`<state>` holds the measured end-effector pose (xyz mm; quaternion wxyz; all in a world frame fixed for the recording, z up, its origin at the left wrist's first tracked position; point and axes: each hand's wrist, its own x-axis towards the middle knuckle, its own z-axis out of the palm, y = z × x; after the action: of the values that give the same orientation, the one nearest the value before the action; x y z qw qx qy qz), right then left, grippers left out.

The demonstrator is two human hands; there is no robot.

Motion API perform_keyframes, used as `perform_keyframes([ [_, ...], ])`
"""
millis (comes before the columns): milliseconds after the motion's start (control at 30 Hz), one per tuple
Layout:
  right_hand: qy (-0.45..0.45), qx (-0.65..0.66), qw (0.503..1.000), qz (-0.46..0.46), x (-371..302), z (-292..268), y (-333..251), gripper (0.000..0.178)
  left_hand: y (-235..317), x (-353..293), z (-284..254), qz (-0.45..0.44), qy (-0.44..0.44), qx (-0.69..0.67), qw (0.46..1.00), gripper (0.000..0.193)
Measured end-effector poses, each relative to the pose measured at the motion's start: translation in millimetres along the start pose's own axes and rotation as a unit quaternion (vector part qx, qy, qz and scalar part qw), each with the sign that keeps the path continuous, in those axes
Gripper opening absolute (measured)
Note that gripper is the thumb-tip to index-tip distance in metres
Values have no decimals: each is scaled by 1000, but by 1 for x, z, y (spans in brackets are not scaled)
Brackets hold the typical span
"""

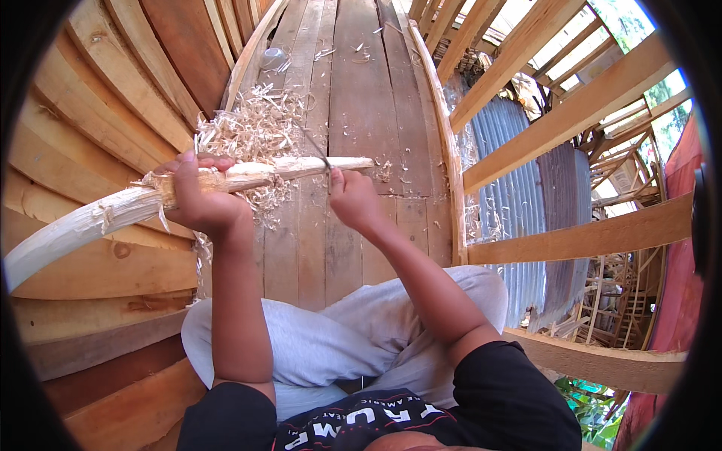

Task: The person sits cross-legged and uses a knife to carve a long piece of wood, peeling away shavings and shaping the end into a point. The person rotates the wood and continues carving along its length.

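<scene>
A long pale wooden pole (90, 222), partly stripped of its bark, runs from the left edge to the middle and tapers to a whittled tip. My left hand (207, 195) is wrapped round it near its middle, where the surface is rough and brownish. Close to the pole's tapered right end, my right hand (355, 199) is closed on a knife (312, 142). Its thin dark blade lies across the pole and points away to the far left. My fist hides the handle.
Curly wood shavings (259, 128) are heaped on the plank floor (361, 83) beyond the pole. A small clear cup (274, 59) stands farther off. Board walling (98, 143) rises at left. A slatted wooden railing (556, 135) borders the right, with corrugated metal sheets (500, 173) outside.
</scene>
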<state>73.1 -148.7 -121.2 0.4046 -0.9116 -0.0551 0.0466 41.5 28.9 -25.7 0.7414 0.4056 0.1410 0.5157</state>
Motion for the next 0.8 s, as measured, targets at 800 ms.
perform_keyframes([
  [800, -28, -26, 999, 35, 19, -11, 31, 47, 6, -8, 18, -4, 91, 81, 992, 19],
])
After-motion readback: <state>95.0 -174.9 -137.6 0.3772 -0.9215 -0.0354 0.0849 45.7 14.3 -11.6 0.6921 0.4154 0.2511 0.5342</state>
